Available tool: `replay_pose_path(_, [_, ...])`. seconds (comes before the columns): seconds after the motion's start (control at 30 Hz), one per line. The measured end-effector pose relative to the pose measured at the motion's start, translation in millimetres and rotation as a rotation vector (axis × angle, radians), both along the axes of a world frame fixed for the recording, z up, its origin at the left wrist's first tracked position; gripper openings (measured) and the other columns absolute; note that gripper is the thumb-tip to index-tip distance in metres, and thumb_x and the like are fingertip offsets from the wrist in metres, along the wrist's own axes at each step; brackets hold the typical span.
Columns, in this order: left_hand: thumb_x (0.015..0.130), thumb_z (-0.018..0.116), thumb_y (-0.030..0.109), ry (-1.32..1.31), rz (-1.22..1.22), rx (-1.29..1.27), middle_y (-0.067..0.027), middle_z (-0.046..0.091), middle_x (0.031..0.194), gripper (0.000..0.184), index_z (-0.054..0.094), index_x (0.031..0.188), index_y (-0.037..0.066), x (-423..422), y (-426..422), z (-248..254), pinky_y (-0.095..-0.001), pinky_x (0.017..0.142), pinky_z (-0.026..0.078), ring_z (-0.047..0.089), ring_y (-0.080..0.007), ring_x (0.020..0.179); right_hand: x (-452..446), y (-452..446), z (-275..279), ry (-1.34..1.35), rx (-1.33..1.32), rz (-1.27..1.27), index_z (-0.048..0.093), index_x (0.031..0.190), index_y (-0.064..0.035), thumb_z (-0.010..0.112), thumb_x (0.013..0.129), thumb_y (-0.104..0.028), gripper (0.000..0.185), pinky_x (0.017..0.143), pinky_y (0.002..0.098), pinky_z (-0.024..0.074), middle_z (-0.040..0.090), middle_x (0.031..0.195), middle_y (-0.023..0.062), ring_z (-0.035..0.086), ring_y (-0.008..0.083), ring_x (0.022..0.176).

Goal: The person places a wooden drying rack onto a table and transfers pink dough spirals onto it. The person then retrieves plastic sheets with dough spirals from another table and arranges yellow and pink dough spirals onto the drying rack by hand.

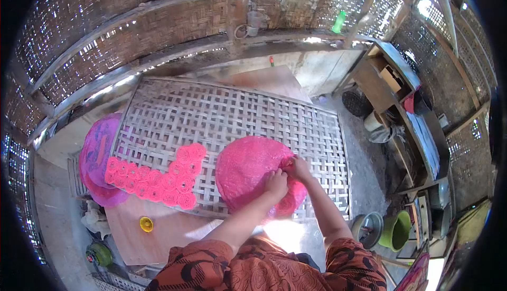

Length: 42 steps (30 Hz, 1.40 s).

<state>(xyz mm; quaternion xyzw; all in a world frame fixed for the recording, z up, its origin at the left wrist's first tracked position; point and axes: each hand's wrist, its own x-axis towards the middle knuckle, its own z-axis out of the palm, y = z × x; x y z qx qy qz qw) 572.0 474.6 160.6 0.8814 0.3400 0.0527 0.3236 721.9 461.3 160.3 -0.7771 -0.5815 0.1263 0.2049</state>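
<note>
A large, bulging pink plastic bag (248, 167) lies on the woven bamboo rack (211, 106) in front of me. My left hand (276, 184) has its fingers curled on the bag's right side. Just beyond it, my right hand (299, 169) grips the gathered plastic near the bag's edge. Between the fingers the detail is partly hidden. To the left on the rack, round pink lacy crackers (153, 180) lie close together in rows. Some pink coils (287, 202) show through or beside the plastic below my hands.
A purple and pink plastic bag (100, 143) sits at the rack's left end. A yellow lid (146, 224) lies on the wooden board (169, 233). At right are a green bucket (396, 230), a metal pot (368, 227) and a wooden cabinet (375, 82). A green gas cylinder (99, 254) stands lower left.
</note>
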Motion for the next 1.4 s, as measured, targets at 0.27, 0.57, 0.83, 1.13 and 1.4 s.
replay_pose_path(0.27, [0.07, 0.063, 0.008, -0.281, 0.223, -0.207, -0.0192, 0.062, 0.077, 0.022, 0.05, 0.088, 0.003, 42, -16, -48, -0.0468, 0.066, 0.048, 0.063, -0.0356, 0.075, 83, 13, -84, 0.613, 0.16, -0.523, 0.061, 0.087, 0.0001, 0.053, 0.086, -0.018, 0.02, 0.061, 0.0312, 0.0483, 0.064, 0.077, 0.0109, 0.061, 0.0178, 0.068])
replay_pose_path(0.57, [0.085, 0.054, 0.0, -1.019, 0.48, -1.399, -0.0092, 0.057, 0.103, 0.026, 0.052, 0.111, 0.001, -131, 28, 72, -0.0298, 0.082, 0.05, 0.059, -0.0185, 0.096, -54, 148, 86, 1.122, 0.2, 0.028, 0.058, 0.103, -0.0019, 0.056, 0.086, -0.008, 0.019, 0.066, 0.0269, 0.0496, 0.064, 0.087, 0.0068, 0.06, 0.0123, 0.075])
replay_pose_path(0.83, [0.084, 0.055, 0.0, -1.301, 1.152, -0.984, -0.0069, 0.056, 0.1, 0.029, 0.052, 0.113, 0.001, -329, 55, 14, -0.0257, 0.073, 0.05, 0.06, -0.0162, 0.088, -316, 254, 20, 1.167, -0.107, 0.406, 0.065, 0.096, 0.0, 0.058, 0.083, -0.003, 0.015, 0.063, 0.0295, 0.0505, 0.064, 0.077, 0.0042, 0.059, 0.011, 0.068])
replay_pose_path(1.13, [0.08, 0.059, -0.001, -0.947, 1.21, -0.135, -0.0061, 0.061, 0.097, 0.027, 0.058, 0.107, 0.003, -400, 116, 20, -0.0285, 0.081, 0.048, 0.059, -0.018, 0.09, -383, 246, 17, 0.454, -0.04, 0.557, 0.065, 0.099, -0.0013, 0.058, 0.081, -0.012, 0.023, 0.073, 0.0365, 0.0517, 0.067, 0.091, 0.0169, 0.066, 0.028, 0.077])
replay_pose_path(1.4, [0.075, 0.059, 0.001, -0.618, 0.844, 0.412, -0.0146, 0.056, 0.114, 0.041, 0.054, 0.116, 0.006, -376, 149, 62, -0.0402, 0.096, 0.041, 0.052, -0.0318, 0.109, -353, 283, 49, 1.101, -0.28, 0.557, 0.061, 0.105, 0.0028, 0.056, 0.078, 0.004, 0.028, 0.07, 0.0275, 0.05, 0.064, 0.089, 0.0063, 0.061, 0.013, 0.078])
